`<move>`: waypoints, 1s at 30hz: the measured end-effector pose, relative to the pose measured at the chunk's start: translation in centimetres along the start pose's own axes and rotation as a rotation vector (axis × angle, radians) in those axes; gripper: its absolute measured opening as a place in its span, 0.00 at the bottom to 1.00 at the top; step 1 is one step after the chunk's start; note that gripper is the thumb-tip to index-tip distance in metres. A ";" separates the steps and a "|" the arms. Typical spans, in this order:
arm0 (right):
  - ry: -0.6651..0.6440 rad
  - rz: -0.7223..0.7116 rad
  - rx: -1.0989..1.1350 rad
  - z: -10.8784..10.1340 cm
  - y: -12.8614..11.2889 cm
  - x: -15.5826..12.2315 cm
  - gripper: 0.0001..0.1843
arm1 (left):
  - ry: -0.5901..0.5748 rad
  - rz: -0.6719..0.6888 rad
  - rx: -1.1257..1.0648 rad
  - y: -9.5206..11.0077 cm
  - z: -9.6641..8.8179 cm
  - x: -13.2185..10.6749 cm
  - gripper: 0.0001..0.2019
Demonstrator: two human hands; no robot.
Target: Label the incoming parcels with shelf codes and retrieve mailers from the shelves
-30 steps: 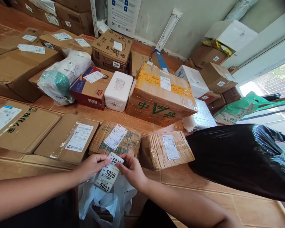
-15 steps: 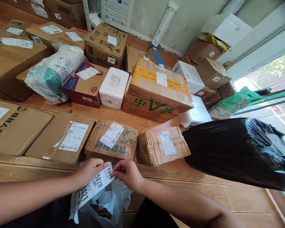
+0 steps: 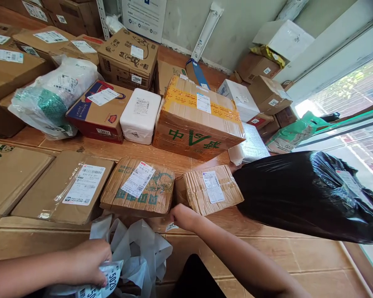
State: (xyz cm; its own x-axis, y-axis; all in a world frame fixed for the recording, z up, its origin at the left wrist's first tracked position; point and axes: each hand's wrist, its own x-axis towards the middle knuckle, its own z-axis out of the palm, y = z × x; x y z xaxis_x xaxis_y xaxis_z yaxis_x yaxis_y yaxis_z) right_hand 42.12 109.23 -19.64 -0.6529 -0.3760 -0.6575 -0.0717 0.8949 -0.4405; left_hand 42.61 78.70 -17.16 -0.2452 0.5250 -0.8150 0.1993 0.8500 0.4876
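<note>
My left hand [image 3: 91, 261] is low at the bottom left, closed on a strip of numbered labels [image 3: 107, 280] reading 5020. My right hand [image 3: 180, 217] reaches forward to the front face of a flat cardboard parcel [image 3: 138, 188] with green print, and presses a small white label [image 3: 172, 227] there. Crumpled white backing paper [image 3: 141, 252] lies between my hands. A small taped cardboard box [image 3: 213, 189] sits just right of my right hand.
A large black plastic bag [image 3: 307, 194] lies at the right. Many parcels cover the wooden surface: a big box with yellow tape [image 3: 199, 118], a white foam box [image 3: 139, 116], a red and blue box [image 3: 96, 108], a wrapped white bag [image 3: 51, 97].
My right hand peeled one label off the strip and moved forward to the parcel's front. My left hand dropped down and left with the remaining strip. The view shifted slightly.
</note>
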 end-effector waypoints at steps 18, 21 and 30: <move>0.403 -0.067 -0.570 -1.8 1.2 1.9 0.12 | 0.061 0.108 -0.129 -2.2 -1.5 -2.1 0.15; 0.524 -0.033 -0.542 -0.2 1.8 2.3 0.15 | 0.094 0.241 -0.321 -4.2 -1.3 -2.7 0.17; 0.889 -0.021 0.345 2.4 2.8 4.2 0.24 | 0.423 0.251 -0.890 -8.9 1.1 -4.2 0.23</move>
State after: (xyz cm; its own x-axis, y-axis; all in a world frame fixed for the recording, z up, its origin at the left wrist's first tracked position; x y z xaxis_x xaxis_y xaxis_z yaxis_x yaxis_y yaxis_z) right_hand 41.01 109.59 -25.08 -0.9984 0.0567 -0.0043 0.0437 0.7167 -0.6960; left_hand 42.91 68.91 -18.43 -0.6436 0.5178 -0.5636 -0.4449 0.3461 0.8260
